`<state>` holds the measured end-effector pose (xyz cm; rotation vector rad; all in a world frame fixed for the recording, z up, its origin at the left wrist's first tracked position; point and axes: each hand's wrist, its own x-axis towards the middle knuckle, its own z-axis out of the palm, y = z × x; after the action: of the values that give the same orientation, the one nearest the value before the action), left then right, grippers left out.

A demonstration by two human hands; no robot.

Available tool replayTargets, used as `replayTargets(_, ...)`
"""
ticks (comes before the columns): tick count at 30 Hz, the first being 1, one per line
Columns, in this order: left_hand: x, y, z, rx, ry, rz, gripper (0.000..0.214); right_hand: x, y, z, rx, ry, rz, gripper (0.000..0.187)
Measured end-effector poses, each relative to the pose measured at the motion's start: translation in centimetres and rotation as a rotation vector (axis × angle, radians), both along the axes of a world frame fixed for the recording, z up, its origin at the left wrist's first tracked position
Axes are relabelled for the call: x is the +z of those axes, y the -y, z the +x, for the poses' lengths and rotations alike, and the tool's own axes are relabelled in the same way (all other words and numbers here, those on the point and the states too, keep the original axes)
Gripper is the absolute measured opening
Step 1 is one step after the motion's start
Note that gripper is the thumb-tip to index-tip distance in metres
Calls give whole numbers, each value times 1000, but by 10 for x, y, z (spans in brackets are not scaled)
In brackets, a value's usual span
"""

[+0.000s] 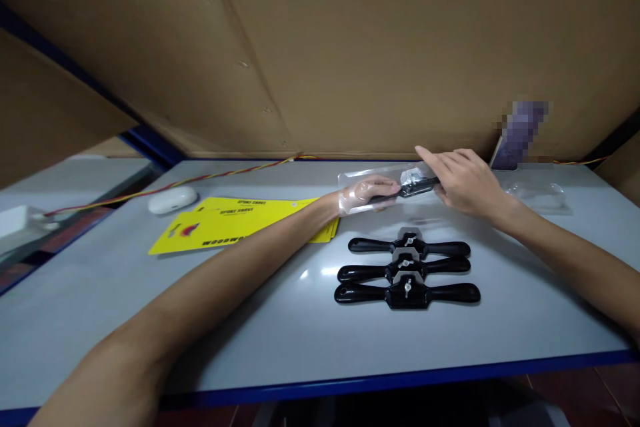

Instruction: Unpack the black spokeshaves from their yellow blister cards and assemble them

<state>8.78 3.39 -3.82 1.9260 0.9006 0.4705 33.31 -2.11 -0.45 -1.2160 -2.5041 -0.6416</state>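
Note:
Above the back part of the table, both hands hold a clear plastic blister shell point(406, 172) with a black spokeshave point(419, 185) in it. My left hand point(373, 188) is closed at the left end and shows partly through the plastic. My right hand point(467, 180) closes over the right end, its index finger raised; it hides that handle. Nearer to me, three more black spokeshaves lie side by side: a back one point(429, 247), a middle one point(360, 273) and a front one point(407, 299). Each has a silver blade and wing screw.
Yellow printed cards point(200, 230) lie stacked left, partly behind my left forearm. A white rounded case point(173, 199) sits beside them. Another clear plastic shell point(543, 197) lies right, near a propped, blurred phone point(520, 137). A red-yellow wire point(220, 177) runs along the cardboard wall point(375, 47).

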Motion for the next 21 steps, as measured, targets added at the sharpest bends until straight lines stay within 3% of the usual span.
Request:
replayTargets(3, -1, 2, 2, -148, 154, -248, 46, -4, -2, -2, -26, -33, 68, 47)
replayTargets(7, 1, 9, 6, -197, 273, -407, 41, -11, -2, -5, -19, -53, 99, 45)
replayTargets(9, 4, 14, 7, -178, 275, -441, 37, -14, -3, -5, 1, -53, 101, 46)
replayTargets(13, 13, 24, 8, -14, 339, -510, 27, -15, -6, -1, -9, -88, 100, 44)
replayTargets(18, 16, 18, 6, 37, 438, -512, 27, -15, -13, 8, -40, -167, 143, 49)
replayTargets(21, 17, 8, 3, 167, 362, -265, 34, -16, -14, 10, -36, -194, 158, 49)
